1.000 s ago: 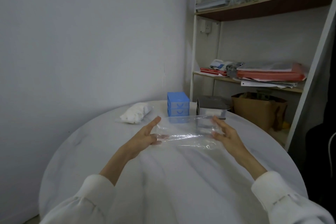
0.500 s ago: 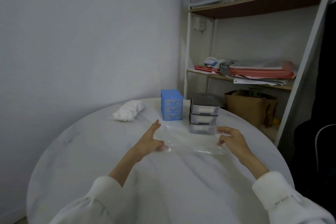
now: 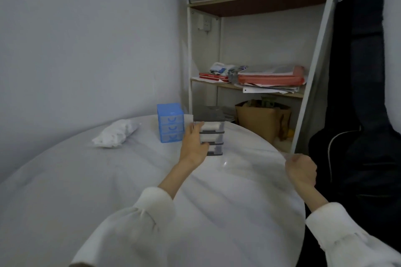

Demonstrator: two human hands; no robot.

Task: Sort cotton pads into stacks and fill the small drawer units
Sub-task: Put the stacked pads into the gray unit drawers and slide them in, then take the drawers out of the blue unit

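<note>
Left fingers (image 3: pixel 196 129) against grey drawer unit (image 3: pixel 211 131)

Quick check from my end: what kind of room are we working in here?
Most likely a room in a home, a bedroom or study corner rather than a workshop. A leaning shelf holds piled papers and books, a dark guitar bag stands against the wall, and the round table carries a white cloth.

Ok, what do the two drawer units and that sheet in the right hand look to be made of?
Blue drawer unit: looks like moulded plastic, opaque blue frame, translucent drawer fronts.
Grey drawer unit: likely plastic too, dark frame, clear drawers showing white contents; the left hand rests on it.
Sheet, pinched by the right hand: probably thin clear plastic film; the table shows through and it glints.
</note>
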